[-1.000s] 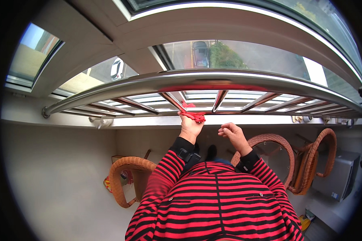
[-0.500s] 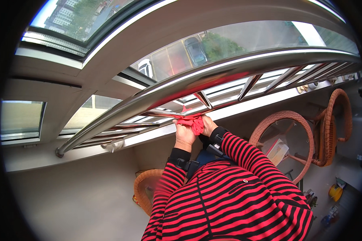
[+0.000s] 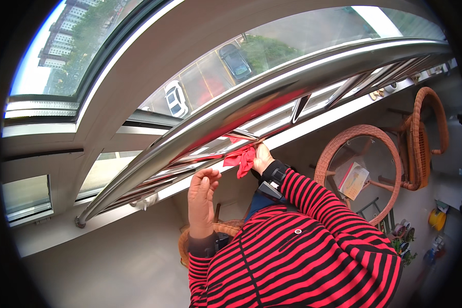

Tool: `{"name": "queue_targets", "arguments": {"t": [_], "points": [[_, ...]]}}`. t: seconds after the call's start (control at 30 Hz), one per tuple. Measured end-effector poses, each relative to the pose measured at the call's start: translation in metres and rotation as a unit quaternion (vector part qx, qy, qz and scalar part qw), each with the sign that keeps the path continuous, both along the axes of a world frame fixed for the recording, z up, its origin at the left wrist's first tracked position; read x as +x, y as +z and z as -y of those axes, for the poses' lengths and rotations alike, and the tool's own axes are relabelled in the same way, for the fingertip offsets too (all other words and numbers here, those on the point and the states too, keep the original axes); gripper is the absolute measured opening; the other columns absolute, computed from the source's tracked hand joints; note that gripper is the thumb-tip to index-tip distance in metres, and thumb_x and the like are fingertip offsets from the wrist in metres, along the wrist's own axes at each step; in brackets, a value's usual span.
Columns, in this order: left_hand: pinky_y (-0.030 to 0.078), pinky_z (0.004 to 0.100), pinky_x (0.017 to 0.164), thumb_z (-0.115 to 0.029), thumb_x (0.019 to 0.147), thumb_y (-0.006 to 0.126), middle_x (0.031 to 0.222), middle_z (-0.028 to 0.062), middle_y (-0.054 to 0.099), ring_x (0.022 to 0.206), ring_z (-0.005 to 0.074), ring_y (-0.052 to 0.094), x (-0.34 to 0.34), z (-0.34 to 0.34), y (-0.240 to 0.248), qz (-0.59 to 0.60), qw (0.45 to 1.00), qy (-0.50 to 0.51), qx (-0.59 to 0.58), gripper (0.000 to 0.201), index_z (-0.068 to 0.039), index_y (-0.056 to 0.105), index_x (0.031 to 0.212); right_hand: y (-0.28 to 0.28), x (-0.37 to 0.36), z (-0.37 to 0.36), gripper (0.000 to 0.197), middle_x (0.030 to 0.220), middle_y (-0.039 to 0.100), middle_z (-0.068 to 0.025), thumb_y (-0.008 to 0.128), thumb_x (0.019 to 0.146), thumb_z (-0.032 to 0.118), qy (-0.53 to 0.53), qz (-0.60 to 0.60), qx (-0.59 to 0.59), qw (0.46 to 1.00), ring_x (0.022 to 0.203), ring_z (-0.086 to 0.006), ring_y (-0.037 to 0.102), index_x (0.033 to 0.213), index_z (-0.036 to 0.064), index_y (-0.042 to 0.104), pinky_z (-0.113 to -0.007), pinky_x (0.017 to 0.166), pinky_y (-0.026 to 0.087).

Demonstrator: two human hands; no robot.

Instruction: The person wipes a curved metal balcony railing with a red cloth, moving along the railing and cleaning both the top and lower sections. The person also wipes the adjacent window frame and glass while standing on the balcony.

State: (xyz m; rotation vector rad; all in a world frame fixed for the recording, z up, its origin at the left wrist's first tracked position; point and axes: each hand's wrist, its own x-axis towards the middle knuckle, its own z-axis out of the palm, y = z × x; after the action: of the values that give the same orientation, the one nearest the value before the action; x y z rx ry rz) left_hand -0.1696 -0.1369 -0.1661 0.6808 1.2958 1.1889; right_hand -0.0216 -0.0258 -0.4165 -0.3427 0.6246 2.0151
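Note:
A red cloth [image 3: 242, 159] hangs bunched at the lower bars of a shiny metal railing [image 3: 292, 77]. My right hand [image 3: 263, 158] is closed on the cloth's right side, close against the bars; some of its fingers are hidden. My left hand [image 3: 202, 197] is raised to the left of the cloth, apart from it, holding nothing. Its fingers are loosely bent and point toward the railing. A bit of red also shows between the bars above the cloth.
Windows lie beyond the railing, with a white sill [image 3: 303, 123] along its foot. To the right stand a round wicker-rimmed glass table [image 3: 321, 167] bearing a booklet [image 3: 354, 180], and a wicker chair [image 3: 417, 154]. Another wicker seat [image 3: 185, 246] is behind my left arm. Potted plants [image 3: 406, 246] sit lower right.
My left hand has let go of the cloth and drawn back left and toward me. My right hand keeps hold of the cloth, which now hangs looser. The view has shifted slightly.

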Motion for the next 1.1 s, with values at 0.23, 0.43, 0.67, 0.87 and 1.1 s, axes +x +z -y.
{"name": "queue_targets", "arguments": {"t": [0.23, 0.43, 0.67, 0.87, 1.1], "points": [[0.049, 0.0390, 0.109, -0.002, 0.105, 0.057, 0.122, 0.0159, 0.071, 0.118, 0.0243, 0.066, 0.050, -0.011, 0.107, -0.268, 0.930, -0.076, 0.241, 0.022, 0.002, 0.066, 0.125, -0.004, 0.071, -0.022, 0.036, 0.135, 0.070, -0.0164, 0.051, 0.111, 0.029, -0.063, 0.067, 0.019, 0.996, 0.128, -0.0320, 0.063, 0.131, 0.0026, 0.065, -0.050, 0.117, 0.047], [0.045, 0.0497, 0.116, -0.007, 0.107, 0.059, 0.147, 0.0252, 0.056, 0.137, 0.0383, 0.057, 0.063, -0.055, 0.153, -0.612, 0.613, -0.004, 0.500, 0.033, 0.003, 0.058, 0.139, -0.003, 0.140, -0.037, 0.028, 0.117, 0.073, -0.0089, 0.049, 0.110, 0.030, -0.144, 0.148, -0.056, 0.977, 0.117, -0.0276, 0.065, 0.103, 0.0104, 0.067, -0.047, 0.110, 0.050], [0.051, 0.0399, 0.091, -0.051, 0.110, 0.056, 0.122, 0.0150, 0.073, 0.107, 0.0281, 0.068, 0.068, -0.094, 0.171, -0.728, 0.563, -0.079, 0.383, 0.060, 0.000, 0.067, 0.139, 0.018, 0.207, -0.057, 0.037, 0.128, 0.069, -0.0170, 0.045, 0.111, 0.031, -0.209, 0.216, 0.007, 0.954, 0.122, -0.0337, 0.064, 0.126, 0.0028, 0.063, -0.052, 0.112, 0.051], [0.047, 0.0389, 0.082, -0.054, 0.110, 0.052, 0.099, 0.0109, 0.066, 0.087, 0.0263, 0.059, 0.067, -0.092, 0.169, -0.742, 0.566, -0.068, 0.354, 0.059, -0.003, 0.069, 0.135, 0.010, 0.275, -0.090, 0.027, 0.114, 0.068, -0.0121, 0.048, 0.106, 0.031, -0.249, 0.192, -0.063, 0.947, 0.111, -0.0336, 0.064, 0.100, 0.0093, 0.064, -0.056, 0.103, 0.052], [0.047, 0.0429, 0.086, -0.056, 0.111, 0.048, 0.104, 0.0119, 0.066, 0.094, 0.0293, 0.059, 0.067, -0.091, 0.168, -0.753, 0.558, -0.068, 0.341, 0.060, -0.005, 0.067, 0.137, 0.000, 0.372, -0.125, 0.070, 0.141, 0.063, -0.0264, 0.023, 0.114, 0.051, -0.280, 0.267, -0.061, 0.920, 0.127, -0.0422, 0.062, 0.143, -0.0055, 0.052, -0.057, 0.113, 0.048]]}}
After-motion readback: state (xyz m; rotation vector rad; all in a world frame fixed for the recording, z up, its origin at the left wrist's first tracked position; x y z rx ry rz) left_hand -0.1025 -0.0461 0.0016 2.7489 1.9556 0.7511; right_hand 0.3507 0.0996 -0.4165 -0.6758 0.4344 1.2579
